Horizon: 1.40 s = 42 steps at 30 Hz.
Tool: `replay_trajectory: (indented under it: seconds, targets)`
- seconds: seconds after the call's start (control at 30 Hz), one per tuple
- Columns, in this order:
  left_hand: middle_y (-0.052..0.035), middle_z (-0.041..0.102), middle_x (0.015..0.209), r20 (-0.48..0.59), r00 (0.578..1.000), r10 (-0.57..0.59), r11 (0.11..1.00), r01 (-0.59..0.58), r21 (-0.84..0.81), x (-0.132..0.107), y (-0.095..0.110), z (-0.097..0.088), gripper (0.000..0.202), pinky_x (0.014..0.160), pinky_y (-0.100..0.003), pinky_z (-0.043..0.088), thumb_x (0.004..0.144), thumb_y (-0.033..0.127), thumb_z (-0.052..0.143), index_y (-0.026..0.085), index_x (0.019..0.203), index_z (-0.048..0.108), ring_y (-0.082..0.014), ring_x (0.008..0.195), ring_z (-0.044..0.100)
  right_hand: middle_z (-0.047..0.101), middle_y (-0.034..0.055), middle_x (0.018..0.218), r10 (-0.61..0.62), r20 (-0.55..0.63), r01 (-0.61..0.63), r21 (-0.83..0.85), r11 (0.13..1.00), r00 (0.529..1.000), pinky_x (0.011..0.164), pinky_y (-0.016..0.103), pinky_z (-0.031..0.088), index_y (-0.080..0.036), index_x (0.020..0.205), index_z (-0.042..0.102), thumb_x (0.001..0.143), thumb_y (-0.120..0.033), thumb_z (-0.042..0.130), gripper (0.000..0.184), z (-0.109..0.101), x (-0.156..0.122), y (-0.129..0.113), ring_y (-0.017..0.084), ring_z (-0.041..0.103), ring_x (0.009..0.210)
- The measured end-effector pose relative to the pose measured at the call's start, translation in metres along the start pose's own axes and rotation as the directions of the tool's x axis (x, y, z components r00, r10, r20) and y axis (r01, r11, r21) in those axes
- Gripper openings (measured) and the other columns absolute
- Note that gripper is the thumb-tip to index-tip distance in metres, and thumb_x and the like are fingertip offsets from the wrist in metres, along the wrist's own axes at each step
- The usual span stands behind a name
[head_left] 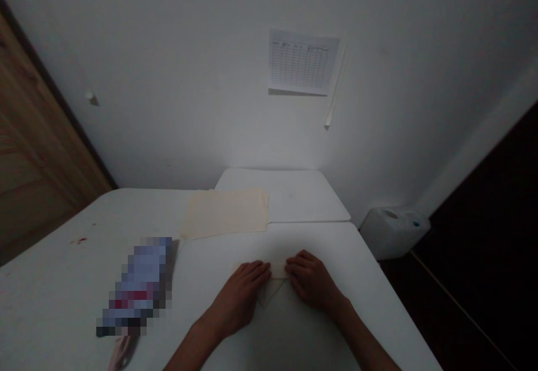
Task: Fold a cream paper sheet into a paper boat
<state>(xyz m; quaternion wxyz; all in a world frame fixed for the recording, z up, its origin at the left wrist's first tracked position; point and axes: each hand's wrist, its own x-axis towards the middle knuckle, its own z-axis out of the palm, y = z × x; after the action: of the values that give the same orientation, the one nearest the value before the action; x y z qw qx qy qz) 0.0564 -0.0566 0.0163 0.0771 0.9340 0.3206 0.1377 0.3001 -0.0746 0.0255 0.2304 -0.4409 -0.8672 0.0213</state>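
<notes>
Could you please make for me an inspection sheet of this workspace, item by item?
Surface: white table with a small red mark; a second white table stands behind it.
Job's things: folded cream sheet; flat cream sheets farther along the table.
Clutter: one pixelated object, not identifiable, left of the hands.
Grippers: left hand and right hand rest flat on the folded sheet, gripping nothing.
Cables: nothing seen.
Surroundings: printed grid chart on the wall; wooden door at left; white box at right.
</notes>
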Motion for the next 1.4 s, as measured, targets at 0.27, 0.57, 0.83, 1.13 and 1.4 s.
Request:
replay_trajectory:
  seconds: [0.27, 0.57, 0.83, 1.13, 1.4]
  targets:
    - [-0.0091, 0.050, 0.138, -0.156, 0.988, 0.003, 1.000, 0.001, 0.028, -0.003, 0.002, 0.000, 0.061, 0.105, -0.048, 0.038, 0.072, -0.001, 0.047, 0.018, 0.129, 0.048, -0.0257, 0.126, 0.043, 0.066, 0.0050, 0.107, 0.003, -0.014, -0.003, -0.004, 1.000, 1.000, 0.092, 0.034, 0.041, -0.022, 0.105, 0.063, 0.085, -0.031, 0.060, 0.022, 0.011, 0.010, -0.009, 0.020, 0.055, 0.099]
    - [-0.0096, 0.065, 0.096, -0.174, 0.984, -0.043, 0.989, 0.066, 0.131, -0.008, 0.002, 0.013, 0.023, 0.084, -0.039, 0.053, 0.085, 0.007, 0.047, 0.016, 0.098, 0.063, -0.0230, 0.093, 0.061, 0.071, 0.0029, 0.096, 0.090, 0.045, -0.091, 0.006, 0.996, 0.995, 0.083, 0.027, 0.044, -0.021, 0.102, 0.067, 0.093, -0.020, 0.048, 0.021, 0.011, 0.029, -0.004, 0.017, 0.058, 0.089]
    - [-0.0072, 0.059, 0.128, -0.086, 0.996, -0.023, 0.981, 0.039, 0.188, -0.005, 0.001, 0.013, 0.044, 0.095, -0.044, 0.049, 0.077, 0.001, 0.047, 0.019, 0.115, 0.061, -0.0271, 0.115, 0.054, 0.072, 0.0032, 0.096, 0.165, 0.088, -0.166, -0.001, 0.986, 0.982, 0.081, 0.026, 0.043, -0.022, 0.102, 0.068, 0.094, -0.021, 0.046, 0.023, 0.008, 0.036, -0.003, 0.018, 0.060, 0.087]
    - [-0.0090, 0.053, 0.135, -0.070, 0.995, -0.068, 0.989, 0.076, 0.128, -0.005, 0.004, 0.012, 0.051, 0.101, -0.048, 0.040, 0.074, -0.003, 0.046, 0.019, 0.118, 0.058, -0.0267, 0.122, 0.047, 0.072, 0.0018, 0.093, 0.132, 0.061, -0.132, -0.004, 0.991, 0.989, 0.080, 0.026, 0.043, -0.022, 0.098, 0.068, 0.094, -0.022, 0.047, 0.021, 0.007, 0.030, -0.006, 0.017, 0.059, 0.086]
    - [-0.0086, 0.059, 0.128, -0.108, 0.989, -0.099, 0.968, 0.121, 0.221, -0.006, 0.013, 0.010, 0.040, 0.100, -0.051, 0.038, 0.077, -0.002, 0.049, 0.019, 0.107, 0.064, -0.0294, 0.118, 0.050, 0.072, 0.0031, 0.093, 0.124, 0.025, -0.124, 0.001, 0.992, 0.992, 0.081, 0.027, 0.045, -0.022, 0.095, 0.068, 0.093, -0.021, 0.047, 0.021, 0.011, 0.028, -0.005, 0.016, 0.060, 0.086]
